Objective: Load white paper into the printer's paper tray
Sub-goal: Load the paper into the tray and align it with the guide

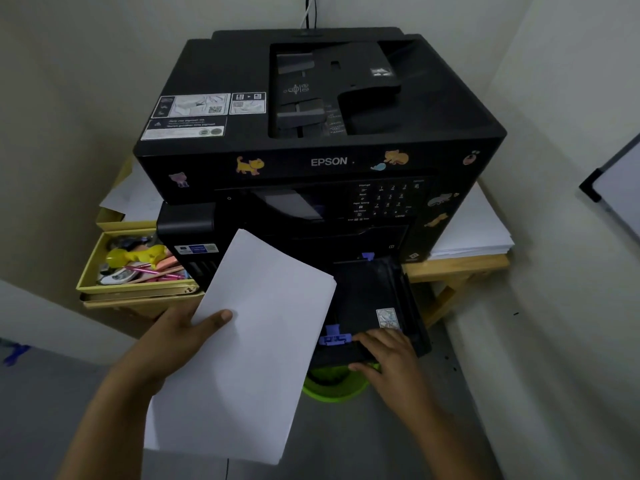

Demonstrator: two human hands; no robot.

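A black Epson printer (311, 133) stands on a wooden table. Its black paper tray (374, 292) is pulled out at the front, with no paper visible inside and a purple guide (334, 337) at its near edge. My left hand (183, 337) holds a stack of white paper (256, 341) by its left edge, thumb on top, in front of the tray and covering the tray's left part. My right hand (388, 355) grips the tray's front edge, fingers on top beside the purple guide and thumb underneath.
A yellow box (131, 268) of pens and small items sits left of the printer. More white sheets (474, 233) lie on the wooden table (457, 268) to the right. A green bin (332, 386) stands below the tray. Walls close in on both sides.
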